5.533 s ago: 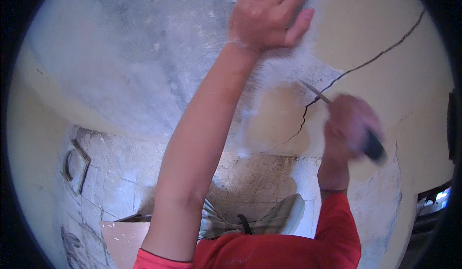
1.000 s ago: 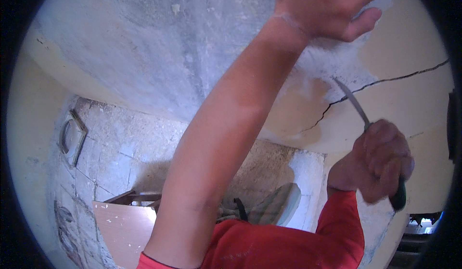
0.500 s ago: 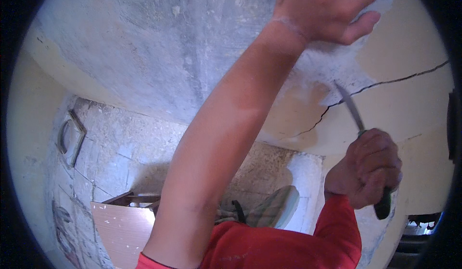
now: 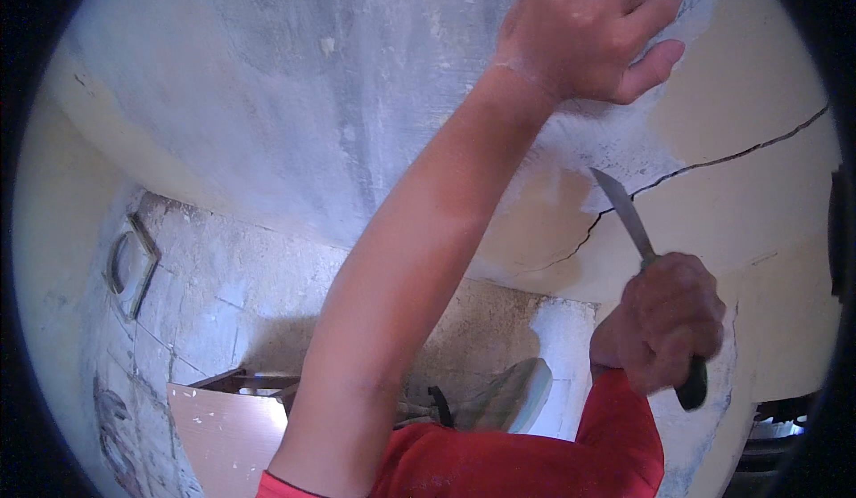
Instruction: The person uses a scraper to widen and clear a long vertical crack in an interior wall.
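My left hand (image 4: 593,30) is raised and pressed flat against the grey, scraped plaster surface (image 4: 294,106) overhead, fingers together. My right hand (image 4: 669,320) is closed around the dark handle of a knife (image 4: 629,217). Its metal blade points up and to the left. The blade tip lies close to a dark crack (image 4: 713,159) that runs across the cream painted part of the surface, at the edge of a patch where the paint is off.
A rough block wall (image 4: 223,275) stands below the curved surface. A wooden board (image 4: 223,427) leans at the lower left. A small framed opening (image 4: 129,262) sits in the wall at left. My red sleeves (image 4: 535,462) fill the lower edge.
The right hand with the knife has shifted slightly along the crack; over the last seconds it moved lower and the blade angle changed. The left hand stays pressed on the surface.
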Tool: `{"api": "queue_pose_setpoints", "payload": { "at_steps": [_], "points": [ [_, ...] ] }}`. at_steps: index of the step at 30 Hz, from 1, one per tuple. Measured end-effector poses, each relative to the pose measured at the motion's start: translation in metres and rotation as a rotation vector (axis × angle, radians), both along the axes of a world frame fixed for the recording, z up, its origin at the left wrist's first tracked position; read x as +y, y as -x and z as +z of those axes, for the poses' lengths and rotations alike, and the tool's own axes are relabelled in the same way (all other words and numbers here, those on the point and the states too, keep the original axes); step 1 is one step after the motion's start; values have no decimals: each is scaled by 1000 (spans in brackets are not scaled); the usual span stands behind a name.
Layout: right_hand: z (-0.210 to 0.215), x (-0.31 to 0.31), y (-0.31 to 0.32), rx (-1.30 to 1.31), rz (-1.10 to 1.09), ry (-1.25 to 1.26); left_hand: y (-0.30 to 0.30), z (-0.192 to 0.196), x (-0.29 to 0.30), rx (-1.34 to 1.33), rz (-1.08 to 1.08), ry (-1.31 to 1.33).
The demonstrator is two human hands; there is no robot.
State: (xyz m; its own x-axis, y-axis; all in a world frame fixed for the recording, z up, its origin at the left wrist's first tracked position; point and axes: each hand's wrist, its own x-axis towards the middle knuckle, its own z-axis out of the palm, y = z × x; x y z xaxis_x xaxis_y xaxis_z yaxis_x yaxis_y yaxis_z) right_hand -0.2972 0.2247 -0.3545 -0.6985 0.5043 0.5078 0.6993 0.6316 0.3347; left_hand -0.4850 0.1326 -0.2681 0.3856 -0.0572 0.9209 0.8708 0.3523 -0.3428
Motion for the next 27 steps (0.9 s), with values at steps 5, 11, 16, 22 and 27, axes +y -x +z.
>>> {"api": "queue_pose_setpoints", "payload": {
  "at_steps": [5,11,16,22,27],
  "points": [
    [-12,15,11,832,1722,576,-1,2,-12,-37,-18,25],
    [-22,1,-33,635,1222,490,-20,-2,-4,-73,-45,58],
    [-11,-42,-79,-178,299,182,-41,-22,-37,141,499,74],
    [-44,19,-57,373,1186,1026,-34,-8,-37,-133,80,118],
    [-39,-35,-6,862,1217,452,-40,-22,-24,-128,1,123]
  ]
}}
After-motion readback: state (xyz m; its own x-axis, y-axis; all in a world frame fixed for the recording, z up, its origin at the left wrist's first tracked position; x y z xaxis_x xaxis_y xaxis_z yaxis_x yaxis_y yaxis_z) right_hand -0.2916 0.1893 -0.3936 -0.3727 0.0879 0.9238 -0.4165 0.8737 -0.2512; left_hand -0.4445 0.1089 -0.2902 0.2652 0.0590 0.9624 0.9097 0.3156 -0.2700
